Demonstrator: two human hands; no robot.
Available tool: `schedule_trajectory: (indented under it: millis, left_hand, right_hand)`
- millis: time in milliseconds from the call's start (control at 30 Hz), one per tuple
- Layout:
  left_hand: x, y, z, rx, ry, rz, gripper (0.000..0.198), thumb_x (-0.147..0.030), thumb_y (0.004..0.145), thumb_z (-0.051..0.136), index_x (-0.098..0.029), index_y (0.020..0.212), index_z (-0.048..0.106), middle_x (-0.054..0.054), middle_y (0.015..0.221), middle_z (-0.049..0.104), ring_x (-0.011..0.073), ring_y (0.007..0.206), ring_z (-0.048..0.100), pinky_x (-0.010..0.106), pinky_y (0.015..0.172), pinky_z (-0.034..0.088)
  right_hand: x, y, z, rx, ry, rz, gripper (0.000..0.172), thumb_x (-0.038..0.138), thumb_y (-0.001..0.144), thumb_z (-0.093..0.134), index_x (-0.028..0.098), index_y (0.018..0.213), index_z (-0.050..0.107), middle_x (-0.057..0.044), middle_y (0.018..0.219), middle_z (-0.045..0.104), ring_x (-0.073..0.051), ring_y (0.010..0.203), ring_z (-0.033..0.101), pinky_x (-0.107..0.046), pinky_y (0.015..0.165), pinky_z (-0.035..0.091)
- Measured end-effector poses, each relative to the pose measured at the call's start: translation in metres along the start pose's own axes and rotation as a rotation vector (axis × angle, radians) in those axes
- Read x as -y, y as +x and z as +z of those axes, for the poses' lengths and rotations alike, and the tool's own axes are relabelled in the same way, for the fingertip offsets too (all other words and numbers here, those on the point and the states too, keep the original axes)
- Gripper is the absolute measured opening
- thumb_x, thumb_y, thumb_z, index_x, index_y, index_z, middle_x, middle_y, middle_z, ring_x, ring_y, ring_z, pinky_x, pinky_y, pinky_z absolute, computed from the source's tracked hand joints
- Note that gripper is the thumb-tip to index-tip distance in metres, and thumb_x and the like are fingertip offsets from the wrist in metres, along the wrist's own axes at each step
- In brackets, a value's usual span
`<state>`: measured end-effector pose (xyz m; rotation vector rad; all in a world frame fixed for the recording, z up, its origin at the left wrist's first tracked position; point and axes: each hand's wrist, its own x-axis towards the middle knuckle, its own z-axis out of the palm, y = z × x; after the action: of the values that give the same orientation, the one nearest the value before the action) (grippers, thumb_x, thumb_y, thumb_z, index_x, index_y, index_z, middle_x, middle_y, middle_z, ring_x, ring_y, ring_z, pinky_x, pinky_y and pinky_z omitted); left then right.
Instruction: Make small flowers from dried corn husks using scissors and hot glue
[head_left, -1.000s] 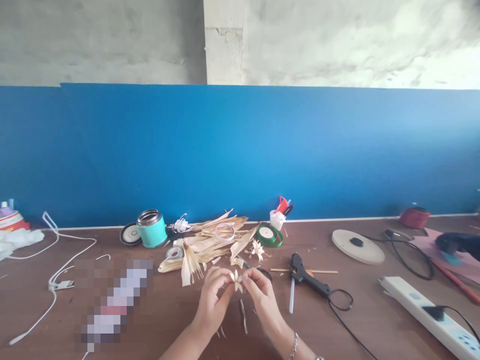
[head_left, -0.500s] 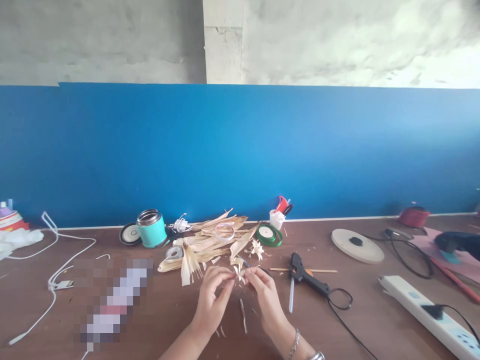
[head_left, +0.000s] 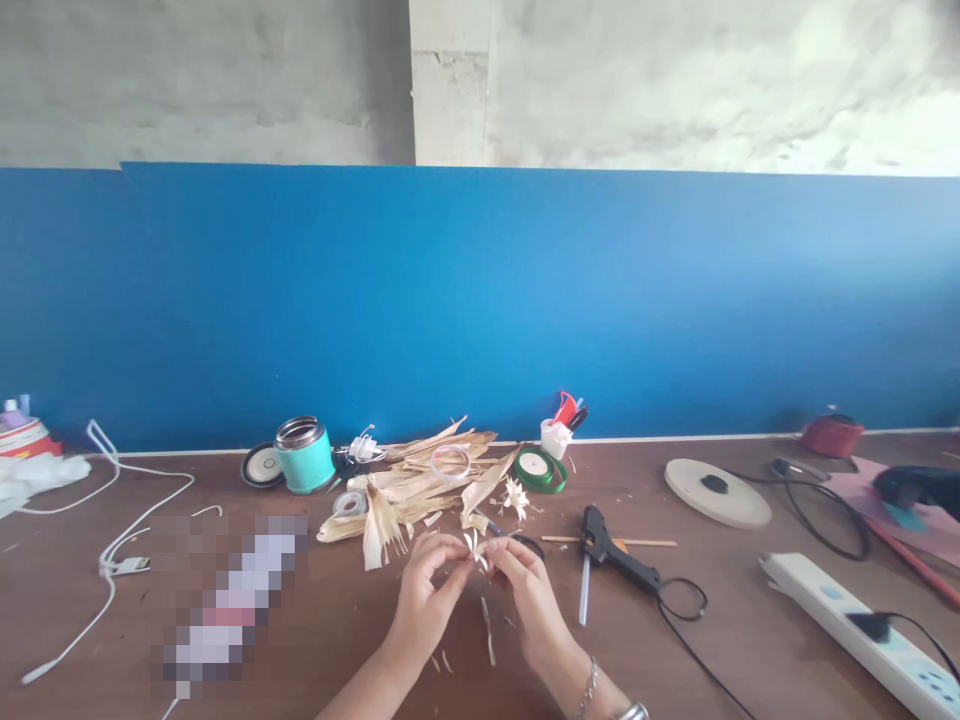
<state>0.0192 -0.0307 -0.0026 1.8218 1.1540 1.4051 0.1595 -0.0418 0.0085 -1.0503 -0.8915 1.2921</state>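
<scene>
teal jar (head_left: 304,457) | green ribbon spool (head_left: 538,468) | glue gun (head_left: 611,555) | power strip (head_left: 855,625) | perhaps red pot (head_left: 829,435)

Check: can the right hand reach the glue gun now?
Probably yes: the glue gun lies just beside the right hand, nothing between them, but that hand pinches the husk flower.

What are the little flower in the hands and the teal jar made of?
The little flower, pinched by left hand and right hand: probably dried husk or leaf, pale, matte, pointed strips like the pile behind. The teal jar: likely steel with a smooth coloured coat; its rim shines silver.
</scene>
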Motion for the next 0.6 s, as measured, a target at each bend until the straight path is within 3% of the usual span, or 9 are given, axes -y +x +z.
schedule_trajectory:
  millis: [433,600]
  left_hand:
    - [-0.0036,-0.0019,-0.0011,-0.082,0.279,0.160,0.004,-0.024,0.078,0.062,-0.021,0.075,0.063,0.005,0.082,0.066,0.0232,0.083,0.059,0.036,0.076,0.047]
    - [-0.0013,-0.0027,-0.0024,-0.087,0.381,0.254,0.013,-0.019,0.082,0.056,-0.022,0.072,0.063,0.004,0.077,0.065,0.0214,0.077,0.058,0.034,0.072,0.044]
  right_hand:
    - [-0.0042,0.0015,0.0007,0.020,0.006,-0.033,0.025,0.038,0.068,0.069,0.017,0.059,0.061,0.002,0.058,0.052,-0.012,0.057,0.043,-0.024,0.059,0.036]
    - [0.0012,-0.0013,0.0026,0.012,-0.013,-0.043,0.027,0.039,0.066,0.070,0.018,0.055,0.059,0.002,0.056,0.051,-0.013,0.057,0.043,-0.025,0.058,0.036]
